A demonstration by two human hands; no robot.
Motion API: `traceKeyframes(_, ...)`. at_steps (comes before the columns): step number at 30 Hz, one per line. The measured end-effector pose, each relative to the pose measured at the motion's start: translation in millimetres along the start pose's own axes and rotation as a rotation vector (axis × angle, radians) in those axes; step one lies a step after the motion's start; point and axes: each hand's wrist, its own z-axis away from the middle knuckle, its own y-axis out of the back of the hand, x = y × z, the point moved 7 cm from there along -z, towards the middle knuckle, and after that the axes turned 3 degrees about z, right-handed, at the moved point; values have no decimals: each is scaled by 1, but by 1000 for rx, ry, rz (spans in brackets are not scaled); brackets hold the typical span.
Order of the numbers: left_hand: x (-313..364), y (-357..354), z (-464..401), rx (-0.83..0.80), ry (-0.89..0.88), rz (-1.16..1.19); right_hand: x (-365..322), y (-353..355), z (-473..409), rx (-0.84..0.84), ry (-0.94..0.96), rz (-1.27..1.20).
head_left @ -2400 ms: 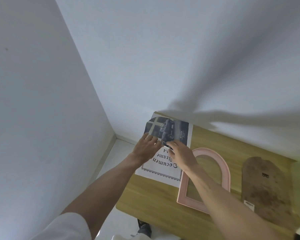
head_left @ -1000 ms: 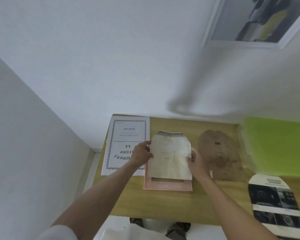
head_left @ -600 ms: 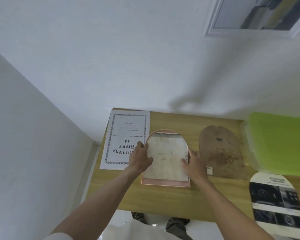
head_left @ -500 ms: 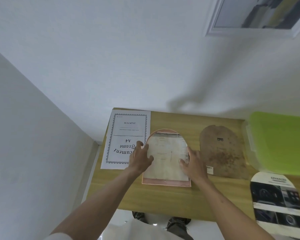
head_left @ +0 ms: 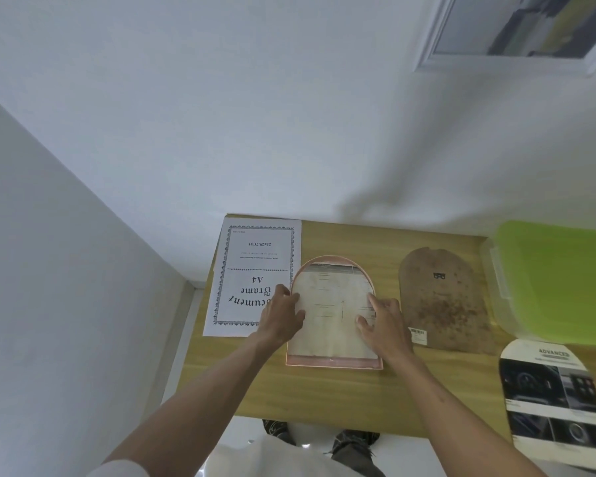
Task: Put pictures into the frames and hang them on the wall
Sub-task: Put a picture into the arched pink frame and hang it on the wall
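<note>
Picture (head_left: 331, 315) now seated face-down inside pink arched frame (head_left: 334, 363) at counter (head_left: 324, 401) centre; left hand (head_left: 281, 320) and right hand (head_left: 384, 325), grip released, pressing flat; backing board (head_left: 441, 301) at 3 o'clock, awaiting fitting.

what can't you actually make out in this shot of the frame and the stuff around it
All in the head view:
- Picture in the pink arched frame: it lies print-side down, and the show-through is too faint to read.
- Document sheet: lower right corner hidden by the left hand.
- Green box: cut off by the right edge.
- Wall picture: cut off by the top edge and blurred.
- Backing board label: too small.
</note>
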Motion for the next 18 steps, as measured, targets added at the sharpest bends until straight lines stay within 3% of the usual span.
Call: traceKeyframes(18,22,-8,0,38,35,-5,18,13,2,-33,40,-53)
